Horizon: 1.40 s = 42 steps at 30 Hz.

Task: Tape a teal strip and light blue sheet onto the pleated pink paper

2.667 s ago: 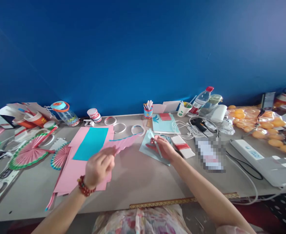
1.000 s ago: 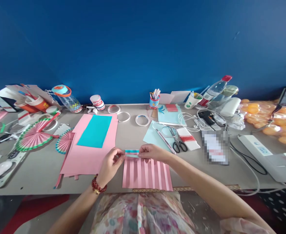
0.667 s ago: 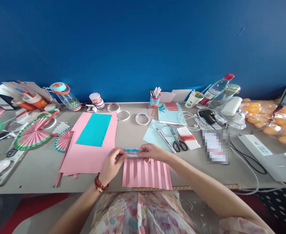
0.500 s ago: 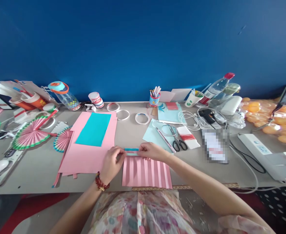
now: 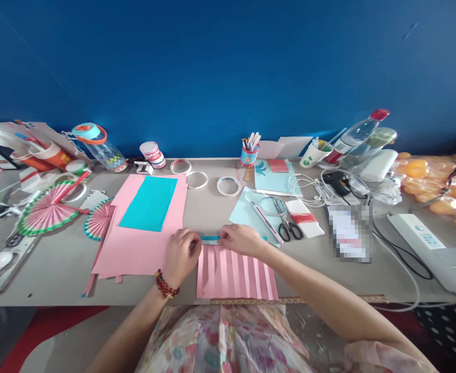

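Note:
A pleated pink paper sheet (image 5: 236,277) lies at the desk's front edge with a narrow blue strip (image 5: 211,239) along its far edge. My left hand (image 5: 182,251) is at the strip's left end, thumb and fingers curled together in a pinch. My right hand (image 5: 240,239) pinches the strip a little right of there, and a bit of blue shows beyond its knuckles. The fingers partly cover both strip and pleats. Beside my left hand, a turquoise sheet (image 5: 148,203) rests on larger pink paper (image 5: 134,254).
Pleated pink fans (image 5: 47,210) lie on the left. Black-handled scissors (image 5: 290,231), a pen (image 5: 266,221) and a red-threaded white card (image 5: 304,217) are at right. Tape rolls (image 5: 228,186) and a pen cup (image 5: 250,154) stand farther back. A power strip (image 5: 418,235) is far right.
The blue strip now lies along the pleated sheet's far edge, and the pale band seen below it no longer shows. My hands stay close to the same place; the view has shifted slightly.

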Each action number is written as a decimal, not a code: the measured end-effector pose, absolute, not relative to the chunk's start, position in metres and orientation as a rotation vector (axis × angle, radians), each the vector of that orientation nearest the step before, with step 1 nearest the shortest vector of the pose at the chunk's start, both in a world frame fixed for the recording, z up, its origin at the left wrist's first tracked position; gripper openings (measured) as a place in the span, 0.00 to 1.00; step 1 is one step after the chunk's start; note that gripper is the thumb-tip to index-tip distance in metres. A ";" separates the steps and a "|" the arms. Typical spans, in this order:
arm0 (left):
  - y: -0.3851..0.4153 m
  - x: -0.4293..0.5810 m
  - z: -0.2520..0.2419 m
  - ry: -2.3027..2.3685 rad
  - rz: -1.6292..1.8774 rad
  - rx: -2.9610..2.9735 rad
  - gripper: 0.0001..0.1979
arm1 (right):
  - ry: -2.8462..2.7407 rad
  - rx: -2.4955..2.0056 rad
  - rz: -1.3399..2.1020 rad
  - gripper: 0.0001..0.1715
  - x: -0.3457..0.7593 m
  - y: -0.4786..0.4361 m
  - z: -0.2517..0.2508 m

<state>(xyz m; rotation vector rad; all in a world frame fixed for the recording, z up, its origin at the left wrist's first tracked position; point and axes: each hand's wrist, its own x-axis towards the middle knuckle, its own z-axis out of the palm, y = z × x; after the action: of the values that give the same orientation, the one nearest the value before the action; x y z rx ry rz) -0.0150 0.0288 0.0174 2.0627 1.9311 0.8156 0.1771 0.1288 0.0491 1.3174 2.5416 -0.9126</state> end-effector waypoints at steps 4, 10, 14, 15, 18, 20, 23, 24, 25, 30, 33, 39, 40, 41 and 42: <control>0.028 -0.015 0.016 1.945 0.818 2.062 0.06 | 2.533 1.324 -0.852 0.10 0.176 0.129 0.047; 0.023 -0.013 0.017 1.936 0.842 2.002 0.06 | 2.534 1.339 -0.831 0.09 0.174 0.129 0.045; 0.018 -0.008 0.022 1.906 0.923 1.955 0.05 | 2.532 1.328 -0.859 0.09 0.174 0.130 0.050; 0.017 -0.007 0.023 1.896 0.945 1.946 0.04 | 2.539 1.328 -0.866 0.09 0.174 0.131 0.052; 0.015 -0.006 0.026 1.869 0.977 1.898 0.04 | 2.560 1.326 -0.886 0.09 0.175 0.131 0.058; 0.014 -0.008 0.027 1.869 0.963 1.861 0.04 | 2.567 1.301 -0.893 0.09 0.175 0.130 0.062; 0.013 -0.009 0.026 1.866 0.947 1.847 0.05 | 2.596 1.260 -0.840 0.09 0.175 0.126 0.064; 0.012 -0.009 0.025 1.854 0.947 1.850 0.05 | 2.609 1.249 -0.822 0.09 0.175 0.125 0.064; 0.012 -0.008 0.024 1.849 0.949 1.855 0.05 | 2.622 1.241 -0.812 0.09 0.175 0.124 0.063; 0.011 -0.007 0.018 1.936 0.922 1.924 0.04 | 2.593 1.242 -0.880 0.08 0.174 0.126 0.055; 0.013 -0.008 0.015 1.983 0.897 1.951 0.04 | 2.560 1.261 -0.912 0.08 0.173 0.129 0.052; 0.016 -0.004 0.010 2.065 0.845 1.996 0.05 | 2.561 1.267 -0.866 0.07 0.172 0.130 0.050; 0.016 -0.004 0.010 2.071 0.832 1.999 0.05 | 2.561 1.267 -0.857 0.07 0.172 0.130 0.050; 0.016 -0.003 0.010 2.075 0.821 2.001 0.05 | 2.562 1.267 -0.849 0.07 0.171 0.130 0.050; 0.016 -0.003 0.009 2.078 0.811 2.003 0.05 | 2.561 1.267 -0.842 0.07 0.171 0.130 0.050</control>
<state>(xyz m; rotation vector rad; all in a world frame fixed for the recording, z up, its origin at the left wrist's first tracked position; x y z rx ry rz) -0.0029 0.0164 0.0092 2.0027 2.0777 0.8114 0.1710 0.1296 0.0504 1.2674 2.5607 -0.8417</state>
